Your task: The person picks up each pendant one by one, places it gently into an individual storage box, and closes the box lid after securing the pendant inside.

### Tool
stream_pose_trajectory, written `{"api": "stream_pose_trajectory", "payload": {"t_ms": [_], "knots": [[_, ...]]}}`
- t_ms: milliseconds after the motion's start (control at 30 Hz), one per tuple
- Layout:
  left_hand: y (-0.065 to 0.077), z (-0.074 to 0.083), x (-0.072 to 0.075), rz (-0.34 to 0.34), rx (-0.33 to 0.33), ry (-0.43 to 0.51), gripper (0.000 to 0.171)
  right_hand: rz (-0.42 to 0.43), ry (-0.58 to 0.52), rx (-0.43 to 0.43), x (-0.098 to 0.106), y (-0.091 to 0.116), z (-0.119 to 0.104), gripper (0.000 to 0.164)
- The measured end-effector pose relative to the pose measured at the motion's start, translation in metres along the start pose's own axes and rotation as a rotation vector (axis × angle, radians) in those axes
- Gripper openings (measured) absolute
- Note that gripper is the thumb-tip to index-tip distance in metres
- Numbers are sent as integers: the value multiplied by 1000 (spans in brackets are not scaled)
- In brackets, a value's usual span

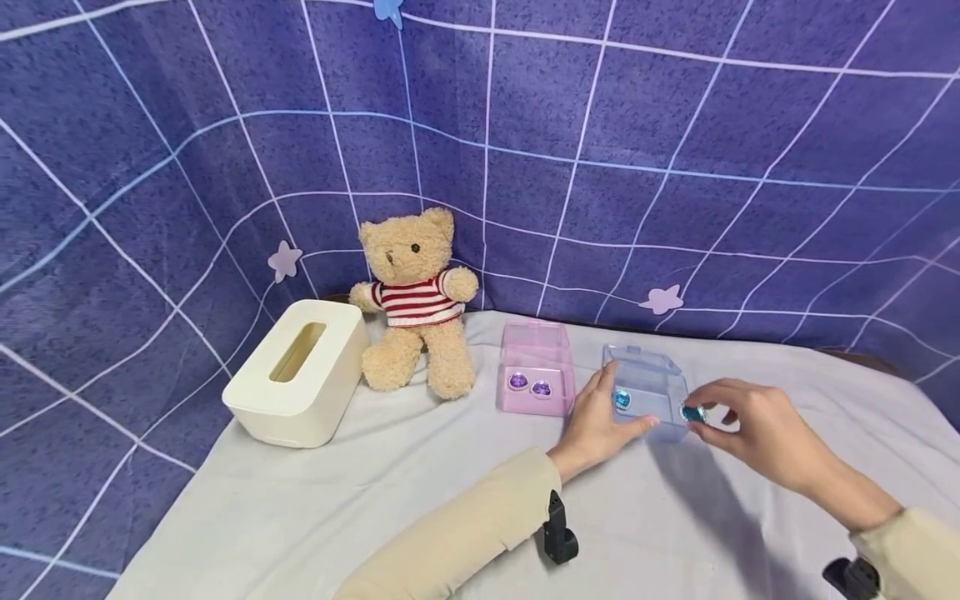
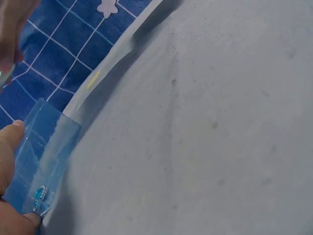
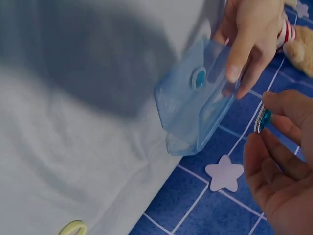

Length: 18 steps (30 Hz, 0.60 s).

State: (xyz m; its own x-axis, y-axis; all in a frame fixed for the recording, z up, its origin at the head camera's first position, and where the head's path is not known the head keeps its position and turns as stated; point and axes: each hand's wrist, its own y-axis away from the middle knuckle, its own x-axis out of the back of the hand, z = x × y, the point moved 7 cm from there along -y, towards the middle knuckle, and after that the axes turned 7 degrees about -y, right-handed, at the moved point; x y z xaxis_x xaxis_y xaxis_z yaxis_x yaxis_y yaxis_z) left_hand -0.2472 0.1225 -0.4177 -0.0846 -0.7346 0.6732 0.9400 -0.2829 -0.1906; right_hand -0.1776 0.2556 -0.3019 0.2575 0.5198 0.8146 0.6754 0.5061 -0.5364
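Observation:
A clear blue plastic box [image 1: 651, 392] with its lid raised stands at the right on the cloth. My left hand [image 1: 596, 421] grips it from the left, the thumb along the front side and the fingers at the back. One blue gem with a silver beaded rim [image 3: 198, 78] lies inside the box. Just off the box's right side, my right hand [image 1: 765, 429] pinches a second blue gem [image 3: 264, 119], also silver-rimmed, between thumb and fingertips.
Left of the blue box sits an open pink box [image 1: 536, 404] holding two purple gems [image 1: 541, 389]. Farther left are a teddy bear [image 1: 415, 304] in a striped shirt and a white tissue box [image 1: 300, 375]. A purple grid-patterned curtain [image 1: 570, 150] hangs behind.

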Motion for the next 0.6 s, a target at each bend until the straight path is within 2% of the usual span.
{"api": "stream_pose_trajectory", "payload": {"t_ms": [167,333,600], "knots": [[0,-2,1,-1,11,-2,95,-51,-26,-38,-18,-19,20,25],[-1,-2,2,6,26,-11,96,-174,-90,-93,-43,-33,36,19],[0,-1,1,0,25,-28,95,-318,-111,-88,-72,-36,47,19]]}}
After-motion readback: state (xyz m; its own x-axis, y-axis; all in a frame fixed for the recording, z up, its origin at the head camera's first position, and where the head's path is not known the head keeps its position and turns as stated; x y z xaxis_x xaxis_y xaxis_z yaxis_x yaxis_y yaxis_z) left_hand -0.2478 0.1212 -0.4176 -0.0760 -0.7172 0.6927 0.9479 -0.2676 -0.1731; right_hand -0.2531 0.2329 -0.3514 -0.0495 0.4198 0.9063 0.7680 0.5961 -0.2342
